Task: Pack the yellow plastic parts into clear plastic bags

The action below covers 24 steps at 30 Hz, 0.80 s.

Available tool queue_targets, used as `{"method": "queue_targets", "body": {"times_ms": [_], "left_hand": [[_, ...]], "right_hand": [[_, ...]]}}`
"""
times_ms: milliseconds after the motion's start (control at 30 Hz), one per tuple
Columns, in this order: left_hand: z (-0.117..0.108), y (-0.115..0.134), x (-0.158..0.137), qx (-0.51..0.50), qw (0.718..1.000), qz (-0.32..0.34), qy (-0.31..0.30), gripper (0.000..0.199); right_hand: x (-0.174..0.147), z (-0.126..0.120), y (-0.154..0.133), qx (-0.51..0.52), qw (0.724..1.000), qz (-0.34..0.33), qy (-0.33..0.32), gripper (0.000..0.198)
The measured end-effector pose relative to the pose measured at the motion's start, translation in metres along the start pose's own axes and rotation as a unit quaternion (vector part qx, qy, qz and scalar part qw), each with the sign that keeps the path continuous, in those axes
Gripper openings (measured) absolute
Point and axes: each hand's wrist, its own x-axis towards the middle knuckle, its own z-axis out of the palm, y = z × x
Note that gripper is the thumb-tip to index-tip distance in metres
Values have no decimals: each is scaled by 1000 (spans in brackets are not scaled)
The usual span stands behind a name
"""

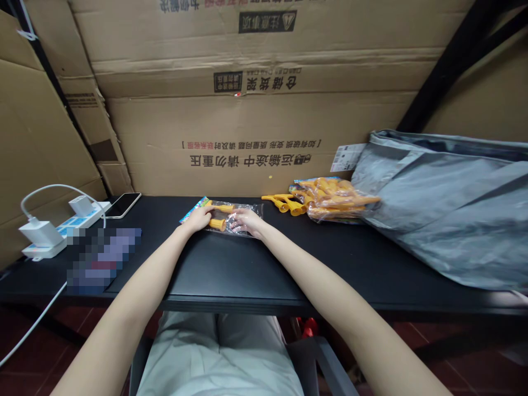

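Observation:
A clear plastic bag point(256, 211) with a colourful header at its left end lies on the black table. Inside it are yellow trumpet-shaped plastic pieces point(225, 209). My left hand point(198, 219) is closed on the header end, its thumb over the top. On the right part of the bag rests my right hand point(251, 221), its fingers slightly apart and touching the film. Beyond it, to the right, lie a few loose yellow trumpet-shaped pieces point(295, 207). Beside these, packed bags point(330, 199) of similar yellow pieces are piled up.
A large grey fabric bag point(437, 214) stands on the right of the table. On the left are a power strip point(78, 223) with chargers and a white cable, a phone point(124, 204), and a blurred-out item point(105, 261). Cardboard point(247, 121) walls the back.

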Motion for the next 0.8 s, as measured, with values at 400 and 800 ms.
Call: {"method": "queue_targets", "body": {"times_ms": [400, 800], "left_hand": [[1, -4, 0, -8, 1000, 12, 2, 44], [-24, -27, -2, 66, 996, -45, 33, 45]], "right_hand": [[9, -10, 2, -24, 999, -6, -44, 21], [17, -82, -13, -466, 806, -167, 325, 32]]}}
